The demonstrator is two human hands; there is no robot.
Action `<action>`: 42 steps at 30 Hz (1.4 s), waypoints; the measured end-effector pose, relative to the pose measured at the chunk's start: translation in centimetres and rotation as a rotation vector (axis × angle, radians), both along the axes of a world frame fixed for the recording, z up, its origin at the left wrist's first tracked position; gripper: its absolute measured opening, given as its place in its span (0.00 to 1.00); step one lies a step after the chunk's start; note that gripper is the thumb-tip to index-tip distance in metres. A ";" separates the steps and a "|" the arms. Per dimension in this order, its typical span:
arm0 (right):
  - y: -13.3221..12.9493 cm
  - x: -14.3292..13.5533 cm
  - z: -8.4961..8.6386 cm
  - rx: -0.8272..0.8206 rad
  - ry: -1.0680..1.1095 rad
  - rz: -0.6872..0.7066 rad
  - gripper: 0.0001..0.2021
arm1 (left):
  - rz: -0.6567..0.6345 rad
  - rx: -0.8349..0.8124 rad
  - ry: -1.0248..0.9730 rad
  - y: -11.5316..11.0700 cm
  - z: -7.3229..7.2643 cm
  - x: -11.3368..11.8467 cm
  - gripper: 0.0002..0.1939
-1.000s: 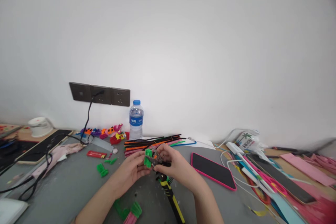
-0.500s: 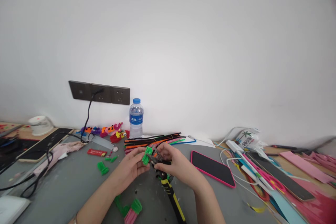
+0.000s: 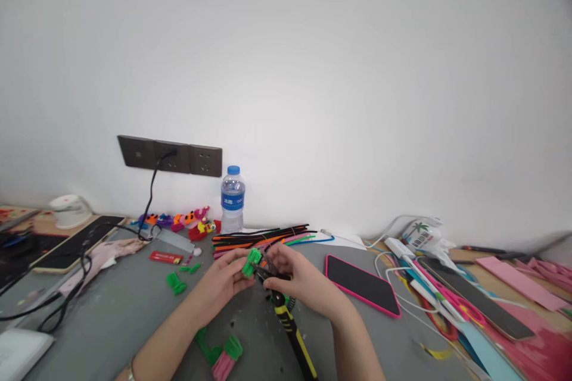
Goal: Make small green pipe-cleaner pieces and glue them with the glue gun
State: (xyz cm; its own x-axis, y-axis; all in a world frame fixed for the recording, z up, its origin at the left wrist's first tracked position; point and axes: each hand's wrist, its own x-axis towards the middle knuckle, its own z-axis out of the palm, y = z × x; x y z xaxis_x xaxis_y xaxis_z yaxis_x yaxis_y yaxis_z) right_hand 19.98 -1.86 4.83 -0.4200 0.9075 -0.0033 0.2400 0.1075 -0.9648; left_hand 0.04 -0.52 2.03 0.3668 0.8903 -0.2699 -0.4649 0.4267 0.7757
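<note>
My left hand (image 3: 223, 280) is closed on a small green fuzzy piece (image 3: 251, 262), pinched near its fingertips. In my right hand (image 3: 290, 277) are pliers (image 3: 290, 328) with black and yellow handles; their jaws meet the right side of the green piece. One handle points down toward the front edge of the view. A green and pink fuzzy piece (image 3: 226, 359) lies on the grey mat (image 3: 120, 321) below my left wrist. More green pieces (image 3: 176, 283) rest left of my left hand.
Behind my hands are a bundle of coloured stems (image 3: 254, 240) and a water bottle (image 3: 233, 199). A pink-edged phone (image 3: 363, 284) lies right of my right forearm. Cables (image 3: 84, 259) and small colourful figures (image 3: 192, 220) are at left; scissors (image 3: 465, 309) and strips lie far right.
Both hands keep nearly the same place. The green piece has tilted slightly at the jaws, and the view has shifted a little.
</note>
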 end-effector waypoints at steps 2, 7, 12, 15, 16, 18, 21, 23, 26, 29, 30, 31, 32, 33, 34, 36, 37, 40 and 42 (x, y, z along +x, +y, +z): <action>0.0 0.0 0.0 0.000 -0.006 0.003 0.13 | 0.002 0.001 0.003 0.0 -0.1 0.0 0.15; -0.1 0.0 0.1 0.008 -0.022 -0.004 0.13 | -0.009 0.023 0.000 -0.2 -0.1 0.4 0.16; 0.0 0.0 0.1 -0.005 -0.024 -0.005 0.13 | 0.008 0.036 -0.013 -0.4 0.0 0.6 0.14; 0.1 0.0 -0.1 -0.007 -0.017 -0.011 0.14 | 0.026 0.024 -0.001 -0.4 0.1 0.5 0.14; 0.1 0.0 -0.2 -0.011 -0.011 -0.016 0.14 | 0.026 0.023 0.002 -0.4 0.1 0.5 0.13; 0.1 -0.1 -0.2 -0.024 0.003 -0.024 0.17 | 0.018 0.027 0.005 -0.3 0.1 0.5 0.13; 0.1 -0.1 -0.1 -0.028 0.016 -0.027 0.19 | 0.008 0.032 0.005 -0.3 0.1 0.5 0.13; 0.0 -0.1 0.0 -0.027 0.018 -0.024 0.19 | 0.005 0.037 0.008 -0.3 -0.1 0.4 0.14; 0.0 -0.1 0.2 -0.029 0.028 -0.019 0.21 | 0.006 0.050 0.016 -0.2 -0.3 0.3 0.15; -0.1 -0.2 0.4 -0.031 0.025 -0.026 0.23 | 0.005 0.067 0.031 -0.2 -0.4 0.2 0.15; -0.1 -0.3 0.5 -0.030 0.022 -0.029 0.24 | 0.003 0.074 0.038 -0.2 -0.4 0.2 0.15; -0.1 -0.3 0.6 -0.027 0.017 -0.031 0.25 | 0.001 0.083 0.043 -0.3 -0.3 0.2 0.15; -0.2 -0.4 0.7 -0.022 0.009 -0.029 0.26 | 0.000 0.092 0.046 -0.3 -0.2 0.2 0.14; -0.2 -0.4 0.7 -0.016 -0.001 -0.024 0.26 | 0.001 0.097 0.048 -0.3 -0.1 0.2 0.14; -0.2 -0.5 0.8 -0.007 -0.011 -0.017 0.26 | 0.004 0.099 0.048 -0.4 0.0 0.2 0.14; -0.2 -0.5 0.9 0.011 -0.028 -0.006 0.24 | 0.009 0.100 0.044 -0.3 0.1 0.2 0.14; -0.2 -0.5 1.0 0.018 -0.031 -0.003 0.24 | 0.013 0.100 0.043 -0.3 0.1 0.2 0.13; -0.2 -0.5 0.9 0.033 -0.027 -0.001 0.21 | 0.026 0.107 0.040 -0.2 -0.1 0.1 0.13; -0.2 -0.6 0.8 0.044 -0.025 -0.003 0.19 | 0.028 0.110 0.036 -0.2 -0.3 0.1 0.12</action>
